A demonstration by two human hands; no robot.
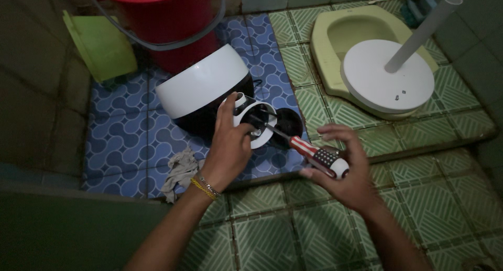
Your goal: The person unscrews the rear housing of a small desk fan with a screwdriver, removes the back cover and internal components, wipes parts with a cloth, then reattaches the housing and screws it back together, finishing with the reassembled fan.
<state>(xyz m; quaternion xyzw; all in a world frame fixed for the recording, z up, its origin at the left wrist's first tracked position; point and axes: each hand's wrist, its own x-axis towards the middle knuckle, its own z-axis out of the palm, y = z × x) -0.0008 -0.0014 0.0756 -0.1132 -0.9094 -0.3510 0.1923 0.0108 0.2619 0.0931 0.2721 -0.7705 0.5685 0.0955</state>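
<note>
Mid-frame, our left hand (228, 145) is curled around the round white plastic motor housing (255, 123) of a fan, gripping its rim, while our right hand (346, 169) is closed around the striped, star-patterned handle of a screwdriver (309, 150) whose metal shaft pokes into the housing's centre. Just behind sits a glossy white-and-black domed cover (201, 90) on blue patterned tiles (120, 134), with a crumpled grey rag (181, 171) beside our wrist. Upper left there's a red plastic bucket (167, 17) with a hose in it, and upper right a round white stand base (387, 77) lies over the pale green squat toilet (335, 35).

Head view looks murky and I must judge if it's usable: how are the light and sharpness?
Head view: dim, corners dark; the glossy white-and-black appliance housing and round white stand base catch most light; the left hand and the right hand, gripping the striped-handled screwdriver, are fairly sharp.
</note>
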